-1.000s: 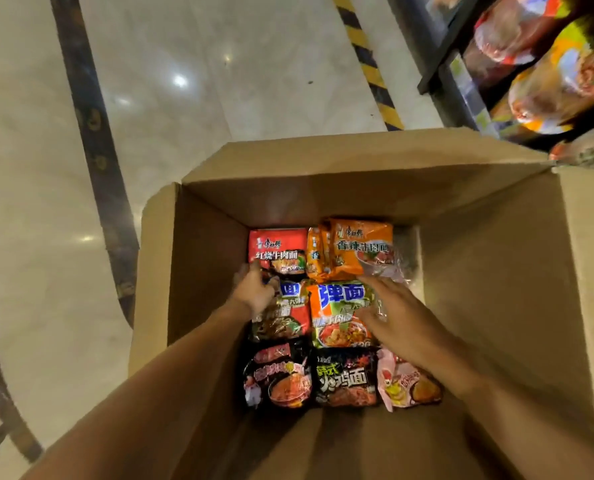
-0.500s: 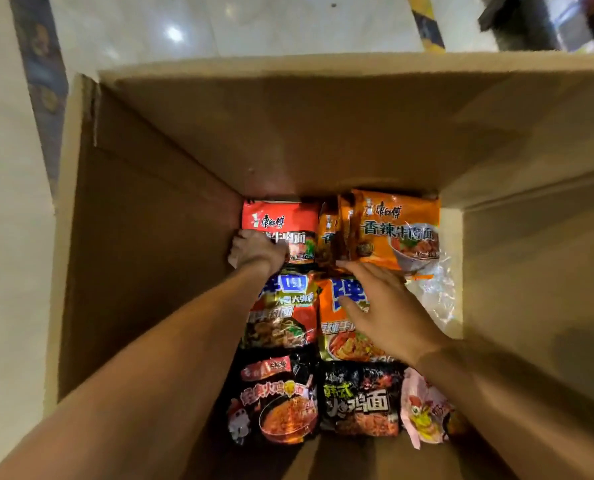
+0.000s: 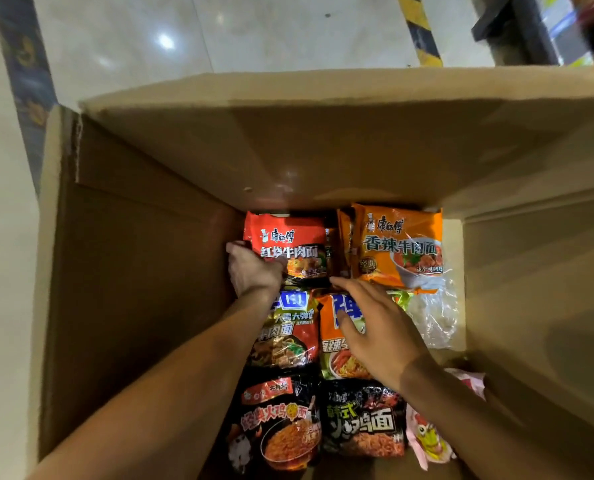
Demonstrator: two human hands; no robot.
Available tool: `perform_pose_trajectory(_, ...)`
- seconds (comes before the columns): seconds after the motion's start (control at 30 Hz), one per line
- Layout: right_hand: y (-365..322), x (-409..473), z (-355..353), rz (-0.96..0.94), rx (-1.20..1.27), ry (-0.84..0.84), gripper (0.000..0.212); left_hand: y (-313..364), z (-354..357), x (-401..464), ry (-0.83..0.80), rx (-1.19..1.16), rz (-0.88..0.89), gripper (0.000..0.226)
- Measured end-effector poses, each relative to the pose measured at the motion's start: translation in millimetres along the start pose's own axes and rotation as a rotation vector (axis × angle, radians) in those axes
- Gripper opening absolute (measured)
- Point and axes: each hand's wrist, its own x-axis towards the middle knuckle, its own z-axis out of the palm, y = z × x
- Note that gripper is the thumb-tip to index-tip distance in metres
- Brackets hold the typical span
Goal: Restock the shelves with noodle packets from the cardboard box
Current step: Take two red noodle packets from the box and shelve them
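I look down into a deep cardboard box [image 3: 143,258] with several noodle packets on its bottom. My left hand [image 3: 252,268] grips the left edge of a red packet [image 3: 295,237] at the far left, thumb on its front. My right hand [image 3: 375,327] hovers with straight fingers over an orange-and-green packet [image 3: 333,344] in the middle row, fingertips reaching toward the gap beside an orange packet [image 3: 403,247] at the far right. I cannot tell whether it touches.
Two black packets [image 3: 278,424] [image 3: 361,420] lie in the near row, with a pink packet [image 3: 427,441] at their right. A clear plastic bag [image 3: 434,313] sits by the right wall. A shelf base [image 3: 517,29] and striped floor tape [image 3: 420,32] lie beyond the box.
The view has dropped closer over the box. My left hand moved from the middle row up to the red packet and took hold of it. My right hand slid farther forward.
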Motion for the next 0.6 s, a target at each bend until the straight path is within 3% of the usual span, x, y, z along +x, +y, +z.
perform_pose_trajectory(0.13,-11,-5,-1,0.021,0.049,-0.02,0.048,11,-15,-11,-0.114,-0.022,-0.091,0.056)
perform_pose_trajectory(0.23,-21,-6,-5,0.042,0.097,-0.021,0.047,23,-34,-32,-0.104,0.04,-0.014,0.057)
perform_pose_trajectory(0.3,-27,-4,-6,0.084,0.177,-0.003,0.047,29,-51,-50,-0.112,-0.041,0.006,0.053)
perform_pose_trajectory(0.43,-38,13,1,0.261,0.373,0.023,0.049,35,-96,-88,-0.051,-0.033,0.093,0.035)
perform_pose_trajectory(0.6,-56,53,11,0.58,0.535,-0.085,0.023,43,-130,-105,-0.004,0.025,0.198,0.049)
